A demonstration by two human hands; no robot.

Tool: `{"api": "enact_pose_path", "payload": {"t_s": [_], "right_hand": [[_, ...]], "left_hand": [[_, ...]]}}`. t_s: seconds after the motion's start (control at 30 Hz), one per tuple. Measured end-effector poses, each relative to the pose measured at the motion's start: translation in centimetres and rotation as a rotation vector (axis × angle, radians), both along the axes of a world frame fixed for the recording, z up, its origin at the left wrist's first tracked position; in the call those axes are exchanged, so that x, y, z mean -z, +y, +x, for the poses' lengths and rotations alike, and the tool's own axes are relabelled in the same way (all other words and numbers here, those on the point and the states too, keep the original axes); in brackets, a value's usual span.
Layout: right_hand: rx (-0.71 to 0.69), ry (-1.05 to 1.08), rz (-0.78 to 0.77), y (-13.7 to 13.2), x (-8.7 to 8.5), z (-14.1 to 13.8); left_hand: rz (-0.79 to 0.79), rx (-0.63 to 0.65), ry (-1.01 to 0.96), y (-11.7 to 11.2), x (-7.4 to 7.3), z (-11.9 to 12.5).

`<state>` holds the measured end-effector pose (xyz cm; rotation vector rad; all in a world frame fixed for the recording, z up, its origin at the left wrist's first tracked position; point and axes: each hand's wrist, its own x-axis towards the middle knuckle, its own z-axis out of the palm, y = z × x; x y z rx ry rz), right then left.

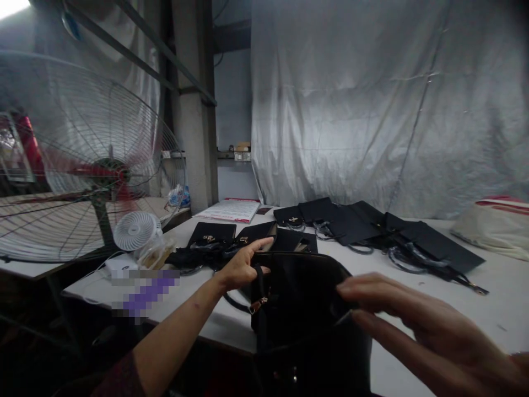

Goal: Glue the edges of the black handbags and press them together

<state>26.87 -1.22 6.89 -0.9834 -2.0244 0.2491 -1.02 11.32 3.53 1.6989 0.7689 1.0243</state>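
Observation:
A black handbag (309, 344) stands with its mouth open at the table's near edge, and its inside is dark. My left hand (243, 267) holds the bag's left rim, index finger stretched along it. A short strap with a gold-coloured clasp (258, 305) hangs just below that hand. At the right end of the mouth, my right hand (417, 325) has its fingertips on the rim, the edge lying between the upper fingers and the lower one. A dark curved handle (236, 300) shows left of the bag.
Several flat black bags (351, 223) with wrapped handles lie across the white table (438, 309). More black bags (212, 234) lie behind my left hand. A small white fan (137, 230), a large caged fan (111, 171) and a printed stack (231, 209) stand leftward. A cream cloth bundle (494, 226) lies far right.

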Motion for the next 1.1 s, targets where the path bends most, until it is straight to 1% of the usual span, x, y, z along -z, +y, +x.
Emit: {"api": "enact_pose_path", "payload": {"t_s": [0.07,0.13,0.23,0.33,0.4,0.47,0.6,0.7,0.77,0.9,1.03,1.1], "right_hand": [[-0.002,-0.056,-0.020,2.3,-1.8,-1.3],[0.028,-0.110,0.007,4.1,-2.6,-2.6],[0.096,-0.223,0.127,5.4,-2.6,-3.5],[0.161,-0.253,0.277,5.8,-2.6,-2.9],[0.201,-0.252,0.326,6.3,-2.8,-2.4],[0.214,-0.285,0.300,6.9,-3.0,-2.1],[0.223,-0.394,0.192,8.1,-3.1,-2.3],[0.228,-0.447,0.158,8.7,-3.2,-2.4],[0.207,-0.459,0.139,8.9,-3.2,-2.4],[0.155,-0.445,0.120,9.0,-3.2,-2.6],[0.151,-0.463,0.102,9.2,-3.0,-3.2],[0.156,-0.465,0.081,9.4,-2.9,-3.4]], "left_hand": [[0.010,0.006,0.003,0.0,0.0,0.2],[0.039,-0.052,0.032,-0.1,-0.1,0.6],[0.060,-0.182,0.071,-0.2,-0.2,1.2],[0.058,-0.212,0.081,-0.1,-0.2,1.9],[0.085,-0.222,0.100,0.0,-0.2,2.4],[0.107,-0.227,0.126,-0.1,-0.3,3.1],[0.152,-0.223,0.166,-1.1,-0.8,4.6],[0.179,-0.194,0.139,-1.7,-1.2,5.6],[0.175,-0.165,0.106,-1.8,-1.2,6.0],[0.190,-0.148,0.091,-1.7,-1.0,6.1],[0.226,-0.195,0.117,-1.8,-0.7,5.9],[0.220,-0.197,0.131,-1.9,-0.6,5.8]]}}
